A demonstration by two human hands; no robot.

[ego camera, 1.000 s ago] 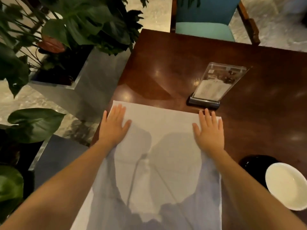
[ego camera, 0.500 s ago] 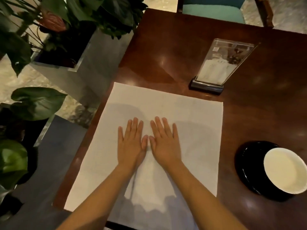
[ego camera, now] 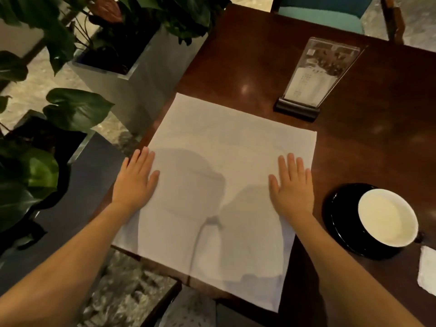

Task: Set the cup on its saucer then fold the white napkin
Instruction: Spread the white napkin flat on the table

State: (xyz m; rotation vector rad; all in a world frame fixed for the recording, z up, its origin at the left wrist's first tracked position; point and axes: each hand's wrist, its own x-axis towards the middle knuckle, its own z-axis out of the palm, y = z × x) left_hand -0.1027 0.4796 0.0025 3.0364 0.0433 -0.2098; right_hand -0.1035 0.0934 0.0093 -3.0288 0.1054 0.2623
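A white napkin (ego camera: 226, 138) lies spread flat on the dark wooden table (ego camera: 377, 142), its near edge hanging over the table's front. My left hand (ego camera: 135, 182) presses flat on the napkin's left edge, fingers straight. My right hand (ego camera: 292, 187) lies flat near its right edge, fingers spread. To the right, a cup with a white inside (ego camera: 387, 217) sits on a black saucer (ego camera: 335, 213).
A clear menu stand on a dark base (ego camera: 313, 79) stands behind the napkin. A small white paper piece (ego camera: 427, 270) lies at the right edge. Potted plants in grey planters (ego camera: 132, 64) line the table's left side. A teal chair (ego camera: 323, 15) is at the far side.
My hands slid apart from the napkin's middle to its left and right edges. The view has shifted slightly, and more of the saucer and a paper piece now show.
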